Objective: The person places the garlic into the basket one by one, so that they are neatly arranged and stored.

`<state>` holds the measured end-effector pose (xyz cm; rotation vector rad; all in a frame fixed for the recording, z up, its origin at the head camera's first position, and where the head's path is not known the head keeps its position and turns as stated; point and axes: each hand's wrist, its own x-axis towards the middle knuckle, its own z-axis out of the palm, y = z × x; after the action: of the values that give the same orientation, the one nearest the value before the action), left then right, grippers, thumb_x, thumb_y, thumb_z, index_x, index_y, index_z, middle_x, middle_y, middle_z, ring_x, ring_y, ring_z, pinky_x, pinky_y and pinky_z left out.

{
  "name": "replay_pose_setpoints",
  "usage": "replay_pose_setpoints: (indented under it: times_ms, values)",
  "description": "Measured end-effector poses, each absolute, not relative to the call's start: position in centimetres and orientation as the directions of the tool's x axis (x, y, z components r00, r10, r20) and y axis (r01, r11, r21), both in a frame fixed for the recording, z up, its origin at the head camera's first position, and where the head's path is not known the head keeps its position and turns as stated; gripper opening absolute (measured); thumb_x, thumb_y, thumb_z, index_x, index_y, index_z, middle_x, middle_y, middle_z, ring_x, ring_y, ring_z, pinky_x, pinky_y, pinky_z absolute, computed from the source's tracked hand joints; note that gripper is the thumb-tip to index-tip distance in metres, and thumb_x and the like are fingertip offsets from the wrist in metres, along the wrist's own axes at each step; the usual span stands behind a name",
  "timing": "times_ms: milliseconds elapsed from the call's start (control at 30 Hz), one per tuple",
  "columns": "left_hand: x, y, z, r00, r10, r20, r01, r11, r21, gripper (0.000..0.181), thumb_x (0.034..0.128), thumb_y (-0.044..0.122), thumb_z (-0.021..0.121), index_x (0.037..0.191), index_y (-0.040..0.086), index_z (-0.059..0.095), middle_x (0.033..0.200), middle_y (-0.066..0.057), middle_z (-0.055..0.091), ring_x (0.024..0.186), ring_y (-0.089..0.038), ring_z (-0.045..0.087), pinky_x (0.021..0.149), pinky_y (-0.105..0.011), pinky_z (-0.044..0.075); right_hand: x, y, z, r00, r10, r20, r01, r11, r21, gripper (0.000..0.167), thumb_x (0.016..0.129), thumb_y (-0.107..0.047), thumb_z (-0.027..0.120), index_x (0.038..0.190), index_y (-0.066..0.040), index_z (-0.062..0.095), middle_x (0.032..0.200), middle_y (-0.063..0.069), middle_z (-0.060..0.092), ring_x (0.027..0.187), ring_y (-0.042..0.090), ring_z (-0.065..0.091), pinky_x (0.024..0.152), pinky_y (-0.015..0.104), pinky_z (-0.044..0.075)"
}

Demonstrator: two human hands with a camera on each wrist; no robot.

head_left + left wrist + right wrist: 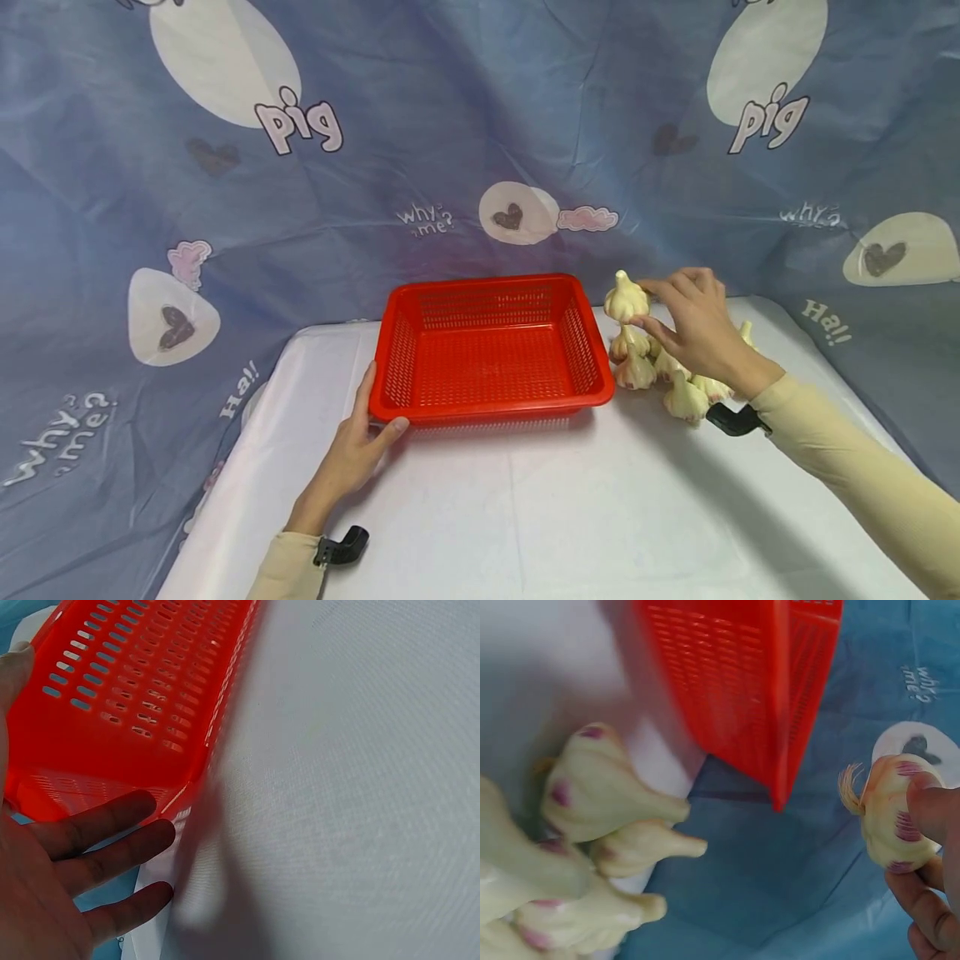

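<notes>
My right hand (693, 321) pinches a garlic bulb (626, 300) between thumb and fingers, holding it above the garlic pile just right of the basket. Purple streaks and a tuft of roots show on this bulb (896, 814) in the right wrist view. A red plastic basket (491, 411) with slotted walls stands at the back of the table, with no garlic in it. Against its near left corner rests my left hand (356, 454), thumb at the front rim and fingers along the left side. Three fairly straight fingers (124, 855) show beside the corner in the left wrist view.
Several garlic bulbs (686, 398) lie to the right of the basket, partly hidden under my right hand and forearm. A white cloth (510, 517) covers the table. Behind it hangs a blue printed curtain (450, 125), close to the basket's far side.
</notes>
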<state>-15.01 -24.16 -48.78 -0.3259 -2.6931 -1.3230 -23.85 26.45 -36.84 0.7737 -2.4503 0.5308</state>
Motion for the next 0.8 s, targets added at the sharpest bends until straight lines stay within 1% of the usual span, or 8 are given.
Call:
replay_pose_setpoints:
  times_ms: [100,167,267,333,400,500,567,800]
  values:
    - [-15.0,-24.3,-48.9,-0.970,0.132,0.206,0.244,0.596,0.765,0.102,0.1009,0.030,0.074,0.172,0.034,0.001,0.146,-0.019,0.065,0.113,-0.026,0.068,0.089,-0.034,0.054,-24.5,25.2,-36.2,-0.712,-0.426,0.558,-0.621,0.754,-0.217,0.048,0.092,-0.015,0.083,0.135,-0.003,0.066,0.105,0.018,0.065,0.118,0.047,0.043,0.099,0.069,0.028]
    - [-15.0,-24.3,-49.0,-0.970,0.128,0.205,0.241,0.600,0.763,0.102,0.1008,0.030,0.074,0.172,0.034,0.001,0.147,-0.019,0.064,0.111,-0.024,0.068,0.088,-0.033,0.054,-25.0,24.4,-36.0,-0.716,-0.435,0.546,-0.624,0.750,-0.221,0.047,0.093,-0.016,0.082,0.135,-0.003,0.066,0.105,0.017,0.064,0.118,0.046,0.043,0.100,0.069,0.027]
    - [-15.0,-24.3,-49.1,-0.972,0.122,0.200,0.233,0.603,0.763,0.102,0.1005,0.031,0.074,0.172,0.035,0.002,0.137,-0.021,0.069,0.089,-0.020,0.068,0.076,-0.030,0.054,-25.8,23.3,-35.7,-0.718,-0.449,0.532,-0.632,0.741,-0.228,0.046,0.095,-0.018,0.080,0.136,-0.004,0.066,0.107,0.017,0.064,0.118,0.045,0.042,0.100,0.068,0.027]
    - [-15.0,-24.3,-49.1,-0.972,0.116,0.203,0.232,0.600,0.765,0.102,0.1000,0.031,0.075,0.172,0.035,0.003,0.135,-0.020,0.069,0.077,-0.019,0.062,0.067,-0.029,0.049,-26.4,22.6,-35.6,-0.717,-0.456,0.527,-0.638,0.734,-0.234,0.046,0.095,-0.019,0.080,0.135,-0.003,0.066,0.107,0.017,0.064,0.117,0.044,0.042,0.098,0.066,0.028]
    - [-14.9,-24.2,-49.1,-0.970,0.114,0.217,0.241,0.601,0.762,0.101,0.0995,0.032,0.075,0.172,0.035,0.004,0.136,-0.020,0.069,0.077,-0.020,0.059,0.066,-0.029,0.046,-27.0,22.0,-35.5,-0.717,-0.462,0.523,-0.645,0.725,-0.243,0.046,0.095,-0.020,0.081,0.135,-0.002,0.066,0.110,0.018,0.066,0.117,0.044,0.043,0.096,0.064,0.029]
    - [-15.0,-24.2,-49.1,-0.964,0.114,0.242,0.261,0.601,0.756,0.101,0.0994,0.031,0.075,0.172,0.033,0.006,0.144,-0.019,0.065,0.088,-0.022,0.059,0.071,-0.030,0.044,-27.8,21.0,-35.5,-0.728,-0.463,0.506,-0.643,0.719,-0.266,0.047,0.095,-0.023,0.081,0.135,-0.002,0.067,0.113,0.018,0.068,0.117,0.042,0.043,0.095,0.060,0.030]
    - [-15.1,-24.2,-49.3,-0.962,0.115,0.249,0.267,0.595,0.758,0.100,0.0996,0.030,0.075,0.172,0.033,0.006,0.144,-0.019,0.066,0.093,-0.023,0.060,0.074,-0.029,0.045,-28.2,20.4,-35.5,-0.735,-0.465,0.493,-0.640,0.715,-0.280,0.047,0.096,-0.024,0.080,0.136,-0.003,0.067,0.115,0.018,0.069,0.117,0.042,0.043,0.095,0.059,0.030]
    - [-15.3,-24.1,-49.9,-0.961,0.109,0.255,0.272,0.545,0.793,0.100,0.0992,0.025,0.076,0.172,0.035,0.009,0.134,-0.018,0.072,0.087,-0.020,0.064,0.068,-0.028,0.049,-30.1,18.2,-35.3,-0.739,-0.486,0.466,-0.649,0.698,-0.302,0.048,0.096,-0.025,0.080,0.137,-0.003,0.067,0.122,0.020,0.069,0.119,0.041,0.043,0.095,0.060,0.031]
